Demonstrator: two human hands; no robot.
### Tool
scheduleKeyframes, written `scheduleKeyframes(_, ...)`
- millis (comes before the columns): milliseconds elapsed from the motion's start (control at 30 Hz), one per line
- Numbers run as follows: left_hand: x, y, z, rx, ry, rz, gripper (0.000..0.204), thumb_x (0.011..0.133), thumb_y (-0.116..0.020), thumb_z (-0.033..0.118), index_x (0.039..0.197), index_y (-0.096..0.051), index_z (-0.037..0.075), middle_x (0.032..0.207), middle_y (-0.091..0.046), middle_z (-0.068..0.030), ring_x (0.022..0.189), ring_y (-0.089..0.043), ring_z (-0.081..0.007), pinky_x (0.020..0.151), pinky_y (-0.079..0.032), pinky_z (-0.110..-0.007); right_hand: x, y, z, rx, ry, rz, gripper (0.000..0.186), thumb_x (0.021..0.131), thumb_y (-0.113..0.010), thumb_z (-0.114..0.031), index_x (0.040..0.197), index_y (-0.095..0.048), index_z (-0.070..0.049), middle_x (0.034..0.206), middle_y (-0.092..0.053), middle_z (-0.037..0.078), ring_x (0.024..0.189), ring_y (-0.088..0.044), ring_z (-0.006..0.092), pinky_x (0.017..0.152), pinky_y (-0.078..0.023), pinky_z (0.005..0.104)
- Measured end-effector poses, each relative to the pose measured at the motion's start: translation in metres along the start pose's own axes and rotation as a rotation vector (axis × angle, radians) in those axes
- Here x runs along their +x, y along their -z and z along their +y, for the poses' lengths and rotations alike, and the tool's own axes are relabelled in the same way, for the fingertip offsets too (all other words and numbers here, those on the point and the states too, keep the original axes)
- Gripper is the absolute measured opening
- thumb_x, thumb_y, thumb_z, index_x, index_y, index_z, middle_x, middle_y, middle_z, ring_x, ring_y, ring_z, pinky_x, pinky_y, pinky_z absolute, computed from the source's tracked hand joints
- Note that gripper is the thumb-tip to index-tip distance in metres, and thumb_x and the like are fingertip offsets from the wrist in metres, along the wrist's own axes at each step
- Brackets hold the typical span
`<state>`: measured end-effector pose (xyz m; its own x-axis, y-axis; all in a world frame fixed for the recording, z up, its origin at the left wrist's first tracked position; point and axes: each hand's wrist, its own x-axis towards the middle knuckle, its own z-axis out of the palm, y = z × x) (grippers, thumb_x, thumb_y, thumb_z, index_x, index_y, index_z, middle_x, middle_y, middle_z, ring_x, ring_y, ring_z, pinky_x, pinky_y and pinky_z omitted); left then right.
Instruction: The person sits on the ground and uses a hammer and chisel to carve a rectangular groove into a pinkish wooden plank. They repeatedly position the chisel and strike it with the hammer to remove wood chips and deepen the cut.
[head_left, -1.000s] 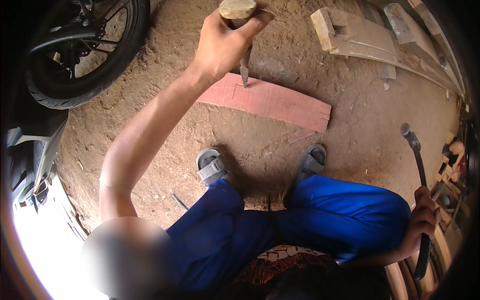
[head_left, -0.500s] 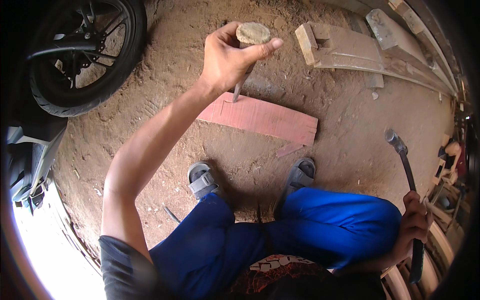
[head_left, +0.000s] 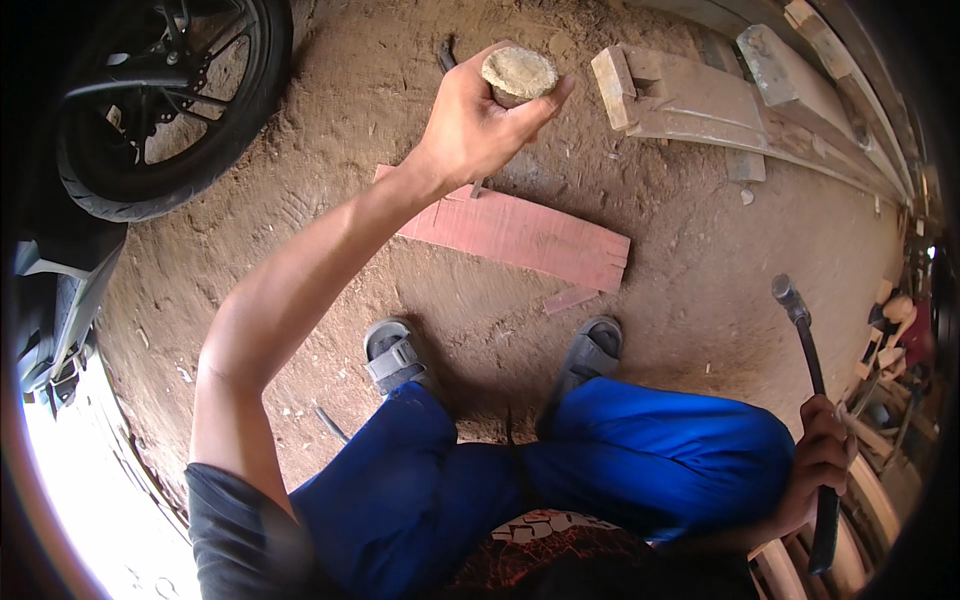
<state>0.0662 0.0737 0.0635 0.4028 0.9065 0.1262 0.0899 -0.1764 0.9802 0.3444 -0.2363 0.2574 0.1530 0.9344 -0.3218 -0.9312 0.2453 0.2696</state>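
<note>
My left hand (head_left: 468,128) is wrapped round the wooden handle of a chisel (head_left: 520,72), whose broad, frayed butt faces up. Most of the blade is behind the hand; a short bit of it shows at the far edge of a reddish wooden board (head_left: 525,232). The board lies on the dirt floor in front of my feet, with short slits at its right end. A narrow reddish offcut (head_left: 571,299) lies against its near edge. Out to the right, beside my knee, my right hand (head_left: 822,455) grips a hammer (head_left: 810,345) by its dark handle, head up and away from the board.
At the far left stands a motorcycle wheel (head_left: 272,110). Timber with a notched end (head_left: 690,100) and a thick block (head_left: 790,75) lie at the far right. Wood pieces (head_left: 890,345) crowd the right side. A dark rod (head_left: 330,424) lies by my left leg.
My left hand and the chisel have shifted slightly right, and the handle looks more upright, with less blade showing. My right hand still holds the hammer in nearly the same place.
</note>
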Motion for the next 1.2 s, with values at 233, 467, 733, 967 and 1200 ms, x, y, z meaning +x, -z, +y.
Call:
scheduleKeyframes(233,-0.005,0.004,-0.007,0.018,-0.11,0.059,0.021,0.088,-0.071,0.023,0.091,-0.062,0.004,0.066,-0.063,-0.0008,0.059,-0.059,-0.0063,0.054,-0.049,-0.025,0.004,0.0,0.008,-0.001,0.005,0.004,0.023,0.098,-0.045,-0.003,0.108,-0.028,-0.013,0.086,-0.037,0.003,0.066,-0.044,0.0141,0.056,-0.044,0.0289)
scheduleKeyframes(467,-0.007,0.004,-0.009,-0.036,-0.064,0.013,0.021,0.09,-0.067,0.025,0.093,-0.064,0.005,0.064,-0.06,0.0011,0.056,-0.057,-0.0067,0.051,-0.048,-0.025,0.005,0.001,0.009,0.002,0.0,0.003,0.025,0.098,-0.046,-0.003,0.11,-0.027,-0.014,0.088,-0.037,0.003,0.067,-0.045,0.0142,0.056,-0.045,0.0287)
scheduleKeyframes(733,-0.006,0.01,-0.009,-0.019,-0.032,0.003,0.024,0.086,-0.071,0.023,0.098,-0.063,0.004,0.07,-0.065,-0.0023,0.061,-0.062,-0.0076,0.056,-0.051,-0.026,0.008,0.003,0.012,-0.006,-0.007,-0.003,0.027,0.098,-0.048,-0.004,0.109,-0.026,-0.015,0.09,-0.036,0.004,0.068,-0.046,0.0149,0.056,-0.047,0.0289)
scheduleKeyframes(967,-0.005,0.011,-0.011,-0.001,-0.018,-0.001,0.027,0.085,-0.07,0.021,0.102,-0.063,0.002,0.071,-0.066,-0.003,0.064,-0.064,-0.008,0.06,-0.054,-0.027,0.007,0.002,0.012,-0.005,-0.012,0.011,0.026,0.098,-0.048,-0.005,0.109,-0.026,-0.015,0.09,-0.037,0.004,0.068,-0.046,0.015,0.055,-0.047,0.029)
scheduleKeyframes(1200,-0.003,0.012,-0.016,0.003,-0.055,-0.002,0.027,0.082,-0.071,0.019,0.102,-0.063,0.002,0.077,-0.069,-0.0051,0.068,-0.065,-0.0097,0.064,-0.056,-0.028,0.005,0.001,0.011,-0.021,-0.01,0.011,0.026,0.099,-0.047,-0.006,0.109,-0.026,-0.015,0.09,-0.037,0.004,0.068,-0.046,0.0145,0.055,-0.048,0.0282)
